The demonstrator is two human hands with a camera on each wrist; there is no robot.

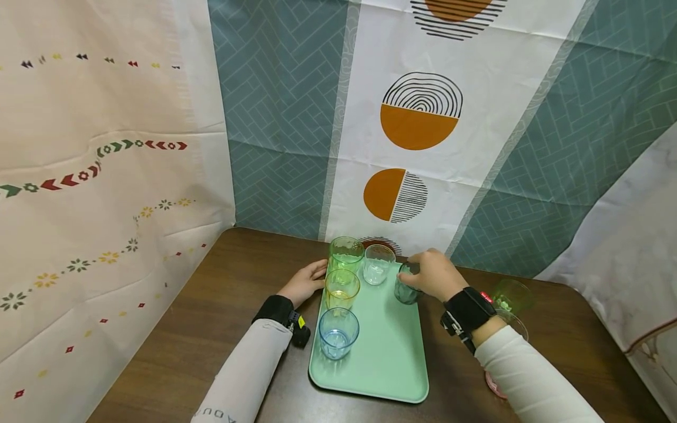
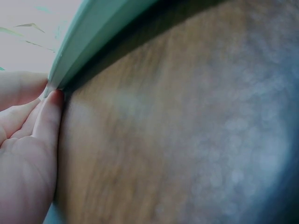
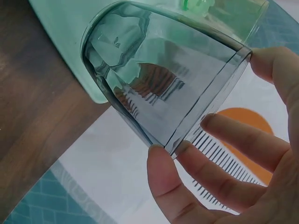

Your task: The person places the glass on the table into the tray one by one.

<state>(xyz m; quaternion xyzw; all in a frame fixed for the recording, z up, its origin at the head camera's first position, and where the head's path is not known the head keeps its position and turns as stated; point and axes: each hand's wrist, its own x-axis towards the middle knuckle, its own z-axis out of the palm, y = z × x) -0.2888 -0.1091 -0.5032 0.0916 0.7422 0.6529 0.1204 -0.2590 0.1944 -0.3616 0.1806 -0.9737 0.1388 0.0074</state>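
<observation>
A dark grey drinking glass [image 1: 406, 292] is at the right edge of the light green tray [image 1: 388, 358]. My right hand [image 1: 438, 276] grips it from above, with thumb and fingertips around its rim in the right wrist view [image 3: 168, 70]. At the tray's left edge, my left hand [image 1: 305, 284] pinches the rim, and the left wrist view shows fingertips on both sides of that rim [image 2: 70, 60]. A green glass [image 1: 346, 254] and a clear glass [image 1: 378, 267] stand at the tray's far end. Along its left side are a yellow glass [image 1: 341, 291] and a blue glass [image 1: 338, 338].
Right of the tray, another green glass [image 1: 512, 294] stands on the brown wooden table [image 1: 180, 346]. Beside it is a clear glass [image 1: 517, 323], mostly behind the right forearm. A pink item [image 1: 493, 385] peeks out below that sleeve. Patterned cloths hang behind the table.
</observation>
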